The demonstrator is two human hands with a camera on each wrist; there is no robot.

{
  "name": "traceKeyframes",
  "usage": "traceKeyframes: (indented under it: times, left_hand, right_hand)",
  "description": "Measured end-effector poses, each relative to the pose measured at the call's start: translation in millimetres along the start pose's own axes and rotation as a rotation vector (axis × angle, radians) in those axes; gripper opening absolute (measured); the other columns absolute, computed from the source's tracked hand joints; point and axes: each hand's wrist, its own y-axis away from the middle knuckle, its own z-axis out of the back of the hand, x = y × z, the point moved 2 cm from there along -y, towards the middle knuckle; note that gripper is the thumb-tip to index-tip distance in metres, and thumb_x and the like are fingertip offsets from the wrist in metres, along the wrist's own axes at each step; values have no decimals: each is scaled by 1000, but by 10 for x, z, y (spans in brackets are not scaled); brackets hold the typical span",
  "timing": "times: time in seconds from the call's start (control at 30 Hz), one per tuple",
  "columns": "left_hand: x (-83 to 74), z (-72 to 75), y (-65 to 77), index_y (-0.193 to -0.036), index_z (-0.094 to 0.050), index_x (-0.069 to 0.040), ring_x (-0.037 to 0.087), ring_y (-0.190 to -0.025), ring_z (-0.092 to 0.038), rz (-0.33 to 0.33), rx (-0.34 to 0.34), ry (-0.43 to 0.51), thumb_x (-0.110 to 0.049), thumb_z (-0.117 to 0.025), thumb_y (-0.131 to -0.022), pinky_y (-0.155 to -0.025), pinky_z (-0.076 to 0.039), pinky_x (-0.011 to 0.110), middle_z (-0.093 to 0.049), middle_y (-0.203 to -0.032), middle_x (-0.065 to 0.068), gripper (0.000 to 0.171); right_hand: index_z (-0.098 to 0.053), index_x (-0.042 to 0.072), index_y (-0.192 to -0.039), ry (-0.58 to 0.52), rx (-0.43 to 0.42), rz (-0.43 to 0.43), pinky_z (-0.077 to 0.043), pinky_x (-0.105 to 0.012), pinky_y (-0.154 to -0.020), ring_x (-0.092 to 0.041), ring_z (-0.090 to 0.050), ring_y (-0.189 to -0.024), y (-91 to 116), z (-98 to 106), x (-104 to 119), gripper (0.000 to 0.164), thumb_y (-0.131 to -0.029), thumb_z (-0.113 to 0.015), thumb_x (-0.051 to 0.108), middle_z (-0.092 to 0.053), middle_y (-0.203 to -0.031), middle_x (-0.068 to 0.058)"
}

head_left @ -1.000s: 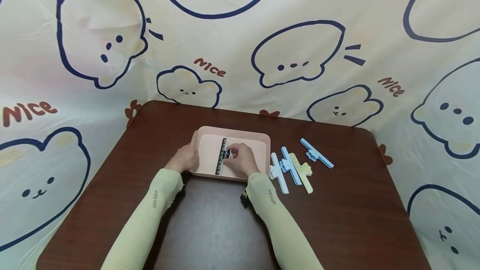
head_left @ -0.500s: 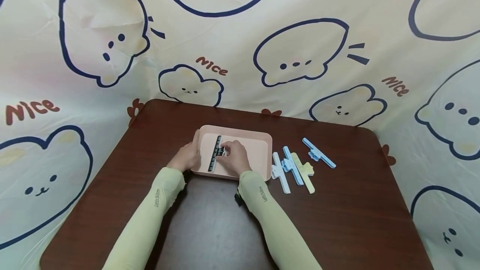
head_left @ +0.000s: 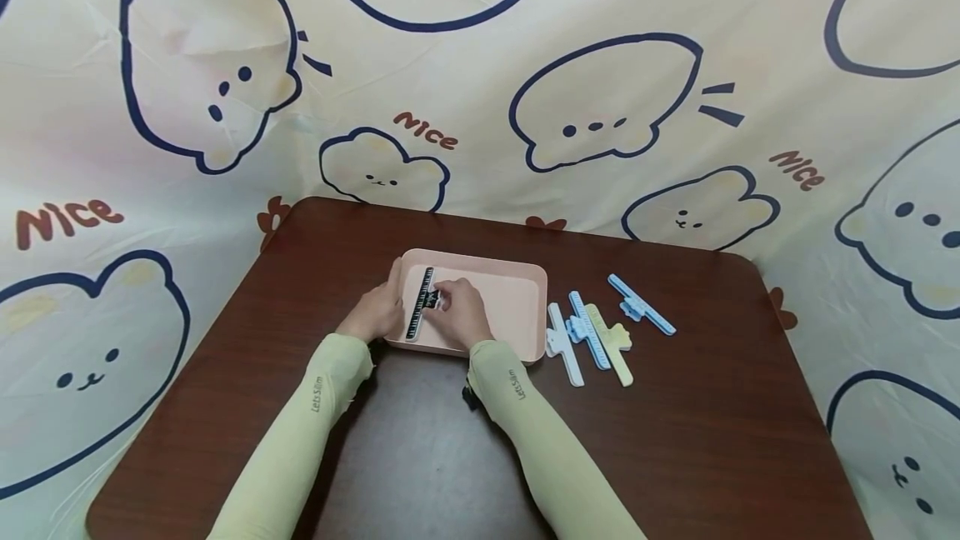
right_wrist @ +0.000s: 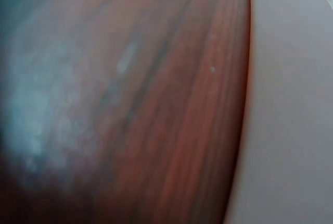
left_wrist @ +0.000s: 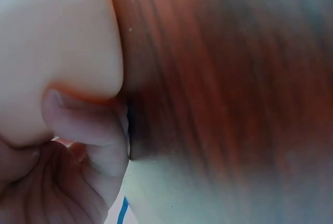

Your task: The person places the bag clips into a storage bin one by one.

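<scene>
A pale pink tray lies on the table, its side wall filling the left of the left wrist view. My left hand grips it at the left end, the thumb bent against the wall near the corner. Inside, close to that end, is a black-and-white bag clip with a piano-key pattern. My right hand pinches its handle between thumb and fingers, partly hiding it. The right wrist view has the tray's outer wall but no hand. Whether the clip touches the tray floor is hard to tell.
Right of the tray lie more bag clips: a pale blue one, a blue one, a light green one and another blue one farther off. The brown table meets a patterned cloth behind.
My right hand has moved left with the piano-key clip, bringing it from nearer the tray's middle toward its left wall. The left hand stays on the tray's left end.
</scene>
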Motion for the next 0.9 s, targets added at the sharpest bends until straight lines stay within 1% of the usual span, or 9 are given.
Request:
traceKeyframes:
  times: [0.1,0.2,0.33,0.43,0.63,0.8,0.9]
  left_hand:
    - [11,6,-6,-165,4,-5,49,-129,-57,-16,-10,-8,-14,-34,-106,-110,-43,58,-49,-148,35,71]
    - [11,12,-9,-164,3,-3,50,-125,-59,-34,-22,-19,-12,-35,-105,-108,-44,58,-51,-144,36,71]
    - [5,21,-8,-164,1,-2,47,-116,-63,-30,-34,-19,-10,-36,-103,-105,-47,57,-55,-139,35,72]
    - [3,20,-11,-164,2,-3,44,-113,-63,-22,-32,-12,-11,-36,-103,-104,-48,57,-56,-138,33,72]
    - [6,-1,-16,-165,4,-3,41,-114,-63,-19,-9,-6,-13,-33,-105,-105,-47,55,-54,-142,32,71]
    - [8,-12,-22,-164,3,-3,40,-108,-63,-16,-17,-13,-14,-31,-107,-102,-49,55,-55,-140,32,68]
    - [5,-14,-22,-164,3,-3,40,-109,-63,-20,-20,-15,-14,-30,-108,-102,-49,54,-55,-140,32,66]
  right_hand:
    - [-71,7,-131,-15,18,17,-42,-25,-72,-11,-49,-78,-8,-10,10,50,-86,-85,23,-57,-86,-1]
    - [-71,6,-132,-35,34,35,-45,-25,-73,-10,-51,-79,-14,-16,19,50,-87,-83,23,-58,-89,-2]
    - [-71,5,-132,-65,46,63,-49,-24,-74,-10,-56,-80,-21,-18,23,46,-89,-81,20,-62,-95,-5]
    - [-71,4,-131,-74,51,78,-50,-23,-75,-10,-58,-81,-28,-27,8,44,-91,-79,19,-63,-98,-7]
    - [-69,5,-134,-67,74,73,-51,-23,-77,-11,-60,-84,-24,-54,-24,45,-93,-77,20,-64,-104,-8]
    - [-68,4,-136,-99,92,72,-53,-24,-80,-13,-65,-88,-18,-51,-30,46,-94,-77,19,-65,-111,-11]
    - [-67,5,-137,-97,100,72,-54,-24,-81,-13,-65,-90,-27,-57,-41,46,-94,-76,20,-65,-113,-11]
